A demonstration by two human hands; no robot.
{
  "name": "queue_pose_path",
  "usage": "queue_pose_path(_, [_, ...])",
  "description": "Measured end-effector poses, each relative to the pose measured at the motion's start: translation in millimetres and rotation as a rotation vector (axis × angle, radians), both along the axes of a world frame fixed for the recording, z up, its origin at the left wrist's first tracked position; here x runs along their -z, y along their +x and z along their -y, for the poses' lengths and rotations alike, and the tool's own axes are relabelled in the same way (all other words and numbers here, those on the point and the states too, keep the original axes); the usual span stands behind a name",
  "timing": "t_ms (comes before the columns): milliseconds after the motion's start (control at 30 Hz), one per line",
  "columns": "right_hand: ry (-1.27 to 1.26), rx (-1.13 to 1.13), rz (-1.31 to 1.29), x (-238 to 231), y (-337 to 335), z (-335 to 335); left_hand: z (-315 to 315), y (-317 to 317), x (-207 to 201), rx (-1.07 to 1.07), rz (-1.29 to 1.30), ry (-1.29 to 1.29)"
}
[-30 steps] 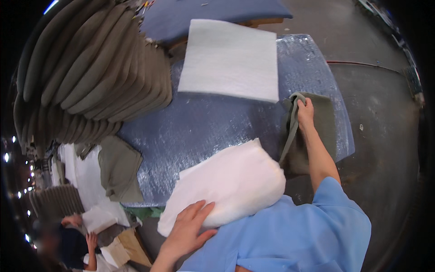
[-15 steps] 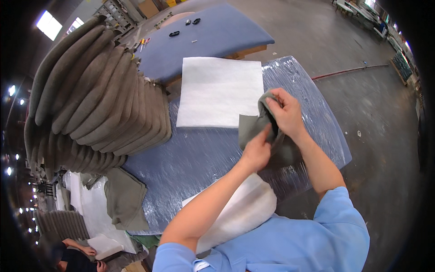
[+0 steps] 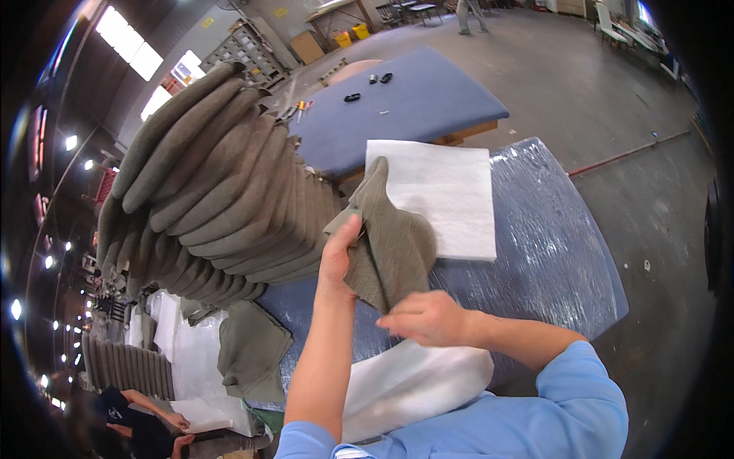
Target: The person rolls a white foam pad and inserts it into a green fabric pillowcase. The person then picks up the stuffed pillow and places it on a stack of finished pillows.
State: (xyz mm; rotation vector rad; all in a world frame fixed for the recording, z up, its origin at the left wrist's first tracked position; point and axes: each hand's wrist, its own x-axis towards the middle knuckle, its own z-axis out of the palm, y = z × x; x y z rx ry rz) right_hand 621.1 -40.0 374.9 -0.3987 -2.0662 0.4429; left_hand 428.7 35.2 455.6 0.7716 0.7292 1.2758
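A plastic-wrapped blue table (image 3: 550,252) carries a white foam sheet (image 3: 443,195). Above it, the left hand (image 3: 340,256) pinches an olive fabric cover (image 3: 390,241); the right hand (image 3: 428,317) apparently grips its lower edge, fingers curled.

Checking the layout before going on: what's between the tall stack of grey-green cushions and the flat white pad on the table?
In the head view, the olive fabric cover hangs there, held up by the left hand and right hand, above the plastic-wrapped blue table.

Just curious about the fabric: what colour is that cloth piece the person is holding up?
The cloth piece is olive-grey, plain and unpatterned, seen best in the head view.
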Motion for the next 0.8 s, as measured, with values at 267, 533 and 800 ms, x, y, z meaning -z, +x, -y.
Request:
queue_pose_path(267, [-0.689,0.36,-0.09,2.2,37.1,-135.0,82.4,-76.2,-74.3,-0.022,-0.273,-0.03])
queue_pose_path(533, [-1.177,-0.194,-0.381,59.1,-35.5,-162.8,135.7,-157.7,-68.3,0.07,-0.168,-0.073])
queue_pose_path(800, [-0.744,-0.186,-0.392,-22.8,-11.5,-133.8,233.8,-218.6,-10.5,-0.186,0.325,0.086])
